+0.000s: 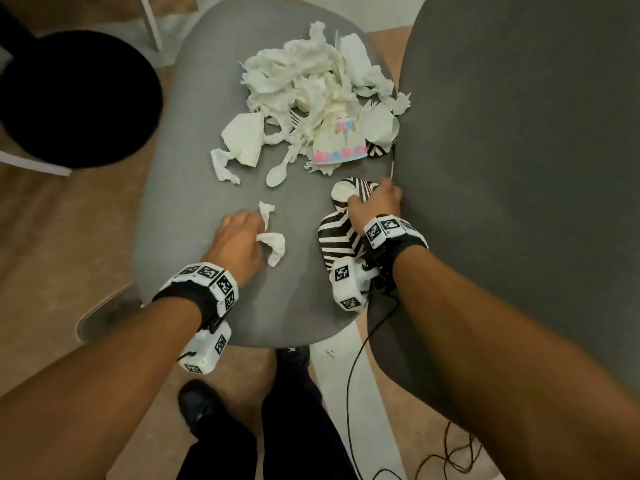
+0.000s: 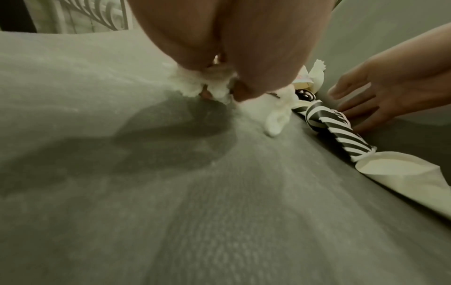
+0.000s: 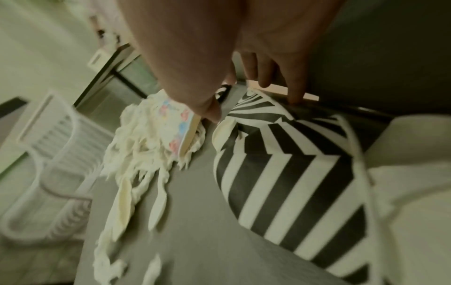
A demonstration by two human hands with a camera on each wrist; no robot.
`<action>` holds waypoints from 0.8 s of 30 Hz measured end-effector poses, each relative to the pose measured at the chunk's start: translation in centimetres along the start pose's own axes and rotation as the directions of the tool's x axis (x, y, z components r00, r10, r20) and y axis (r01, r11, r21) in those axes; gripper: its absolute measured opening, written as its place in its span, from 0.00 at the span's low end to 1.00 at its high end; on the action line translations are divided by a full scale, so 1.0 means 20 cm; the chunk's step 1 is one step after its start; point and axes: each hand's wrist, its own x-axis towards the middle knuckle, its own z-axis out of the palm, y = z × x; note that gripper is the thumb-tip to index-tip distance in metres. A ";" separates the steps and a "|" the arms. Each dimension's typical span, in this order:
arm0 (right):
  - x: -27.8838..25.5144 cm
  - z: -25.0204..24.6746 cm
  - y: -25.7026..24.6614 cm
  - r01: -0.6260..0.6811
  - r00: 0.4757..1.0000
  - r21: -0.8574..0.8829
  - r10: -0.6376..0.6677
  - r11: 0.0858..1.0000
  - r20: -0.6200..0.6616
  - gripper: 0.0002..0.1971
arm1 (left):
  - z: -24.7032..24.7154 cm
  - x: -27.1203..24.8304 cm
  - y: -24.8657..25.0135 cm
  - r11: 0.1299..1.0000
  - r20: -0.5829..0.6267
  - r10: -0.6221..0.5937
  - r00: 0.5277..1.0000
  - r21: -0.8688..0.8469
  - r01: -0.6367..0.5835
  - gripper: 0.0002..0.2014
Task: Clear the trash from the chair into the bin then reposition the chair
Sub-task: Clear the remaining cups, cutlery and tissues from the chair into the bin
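Grey chair seat [image 1: 194, 216], nearest: left hand [image 1: 239, 242] pinching a torn tissue scrap [image 1: 273, 242]; right hand [image 1: 375, 199], fingers loosely spread, pressing on a striped paper cup [image 1: 337, 237], not yet closed round it. Best to gather scrap and cup firmly before lifting. Beyond: spoon [image 1: 277, 173], tissue heap [image 1: 304, 81], tangled and likely to shed. Bin [image 3: 48, 154] beside chair.

On the chair seat [image 1: 194, 209], the trash heap [image 1: 311, 84] lay at the far side, a spoon [image 1: 277, 173] at its near edge. Nearer, a tissue scrap [image 1: 273, 237] lay left of a flattened striped cup [image 1: 341, 233], which lay against the backrest [image 1: 519, 168] on the right. A bin [image 1: 76, 98] stood on the floor to the far left.
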 end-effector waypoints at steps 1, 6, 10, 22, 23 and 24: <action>0.03 -0.01 -0.01 -0.041 0.999 0.030 0.041 0.999 0.009 0.33 | -0.02 0.00 0.01 1.000 -0.020 -0.015 1.000 -0.017 0.014 0.12; 0.10 0.04 -0.06 -0.180 0.983 0.066 0.177 0.982 0.050 0.35 | -0.08 0.01 0.03 0.998 -0.027 -0.053 0.998 0.027 0.053 0.15; 0.12 0.09 -0.11 -0.149 0.987 0.224 0.131 0.963 0.096 0.30 | -0.07 0.01 0.00 0.994 -0.058 -0.105 0.993 0.022 0.106 0.20; -0.31 0.30 -0.46 0.036 0.990 0.486 -0.099 0.873 0.103 0.18 | -0.22 -0.23 -0.31 0.905 -0.282 -0.403 0.871 -0.264 0.333 0.12; -0.38 0.35 -0.48 0.036 0.988 0.510 -0.109 0.860 0.113 0.17 | -0.24 -0.27 -0.37 0.877 -0.288 -0.460 0.840 -0.295 0.380 0.11; -0.45 0.40 -0.51 0.039 0.984 0.521 -0.123 0.853 0.129 0.15 | -0.26 -0.31 -0.43 0.844 -0.297 -0.513 0.805 -0.345 0.410 0.10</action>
